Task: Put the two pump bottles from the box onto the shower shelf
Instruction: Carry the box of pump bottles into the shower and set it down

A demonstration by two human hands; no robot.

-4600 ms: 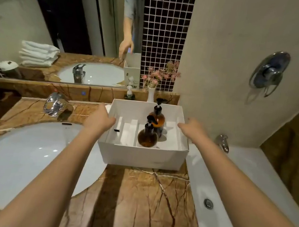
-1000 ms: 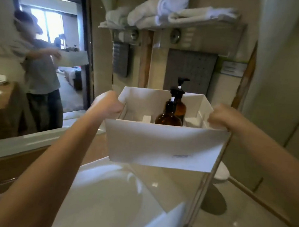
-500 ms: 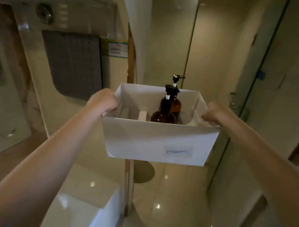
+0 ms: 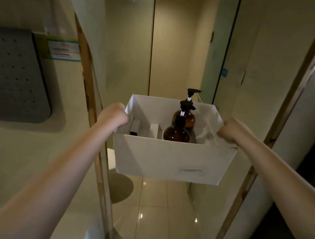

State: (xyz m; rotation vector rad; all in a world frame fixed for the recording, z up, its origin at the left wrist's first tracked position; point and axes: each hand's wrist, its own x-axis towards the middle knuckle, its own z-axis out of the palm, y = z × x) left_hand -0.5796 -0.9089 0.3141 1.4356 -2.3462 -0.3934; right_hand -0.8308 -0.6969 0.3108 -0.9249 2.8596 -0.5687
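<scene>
While both arms reach forward, the tiled floor (image 4: 161,218) fills the six o'clock part of the view, and a grey perforated panel (image 4: 14,75) hangs on the wall at nine o'clock. At the centre the open-topped white box (image 4: 167,159) is held in the air. The left hand (image 4: 114,115) curls over its rim at nine o'clock and the right hand (image 4: 230,131) grips the rim at three o'clock, the two well apart. Inside stand two amber pump bottles, both upright. The nearer bottle (image 4: 176,134) is in front and the farther bottle (image 4: 189,119) is just behind it at twelve o'clock. A small label (image 4: 190,170) marks the box's near face at five o'clock.
</scene>
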